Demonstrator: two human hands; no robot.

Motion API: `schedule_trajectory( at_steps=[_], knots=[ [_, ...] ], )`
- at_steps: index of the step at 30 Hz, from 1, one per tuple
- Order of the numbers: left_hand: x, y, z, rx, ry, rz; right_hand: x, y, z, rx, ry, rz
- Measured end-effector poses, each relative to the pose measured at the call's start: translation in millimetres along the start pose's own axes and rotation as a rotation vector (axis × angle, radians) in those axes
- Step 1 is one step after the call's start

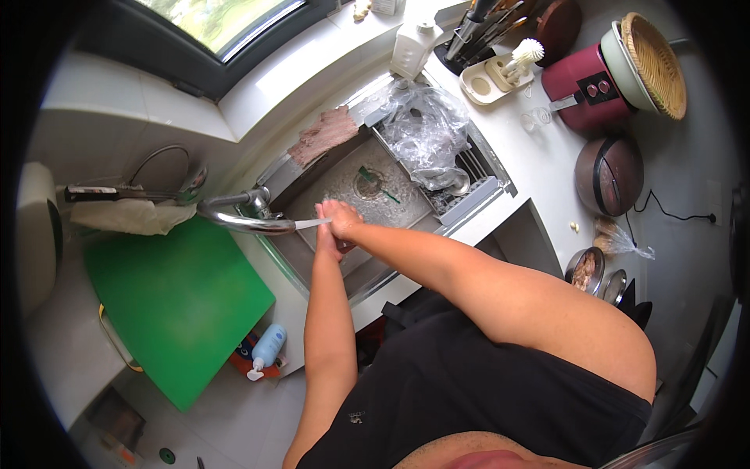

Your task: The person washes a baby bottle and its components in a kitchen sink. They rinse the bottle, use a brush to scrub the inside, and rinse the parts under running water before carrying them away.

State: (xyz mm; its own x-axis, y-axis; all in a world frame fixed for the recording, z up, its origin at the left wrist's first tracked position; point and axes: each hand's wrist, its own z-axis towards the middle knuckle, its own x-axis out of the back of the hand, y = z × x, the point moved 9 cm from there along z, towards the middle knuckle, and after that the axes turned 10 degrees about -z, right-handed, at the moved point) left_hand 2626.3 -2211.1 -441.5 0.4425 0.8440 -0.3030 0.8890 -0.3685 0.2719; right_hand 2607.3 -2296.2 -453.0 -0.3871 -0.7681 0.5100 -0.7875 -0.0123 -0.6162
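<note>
My left hand (326, 237) and my right hand (344, 219) are pressed together over the near left part of a steel sink (304, 246). From a curved chrome faucet (252, 223) a stream of water (313, 223) runs onto them. My right hand partly covers the left, and the palms are hidden; whether something lies between them cannot be made out. Beyond the hands, wet green scraps (389, 195) lie around the drain (369, 184). A pinkish cloth (324, 136) drapes over the sink's far rim.
Clear plastic bags (425, 132) cover a grey rack (469, 199) at the sink's right end. A large green cutting board (176, 299) overhangs the left counter, beside a blue pump bottle (269, 346). Rightward stand a brush holder (495, 76), a red air fryer (586, 88) and a bowl of meat (585, 271).
</note>
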Motion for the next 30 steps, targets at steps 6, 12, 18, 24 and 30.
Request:
schedule_trajectory(
  at_steps=[6,12,18,24,30],
  knots=[
    [24,26,56,-0.201,0.127,0.147,8,31,-28,-0.471,-0.188,0.925],
    [22,60,69,-0.568,0.392,0.894,46,77,-50,0.231,-0.186,-0.28],
    [-1,35,69,-0.531,0.198,1.14,105,83,-85,0.399,-0.199,-0.671],
    [-14,25,43,-0.614,0.231,1.211,246,145,-20,-0.054,0.252,0.518],
    [11,6,74,-0.206,0.16,0.632,466,238,11,-0.37,1.137,0.651]
  ],
)
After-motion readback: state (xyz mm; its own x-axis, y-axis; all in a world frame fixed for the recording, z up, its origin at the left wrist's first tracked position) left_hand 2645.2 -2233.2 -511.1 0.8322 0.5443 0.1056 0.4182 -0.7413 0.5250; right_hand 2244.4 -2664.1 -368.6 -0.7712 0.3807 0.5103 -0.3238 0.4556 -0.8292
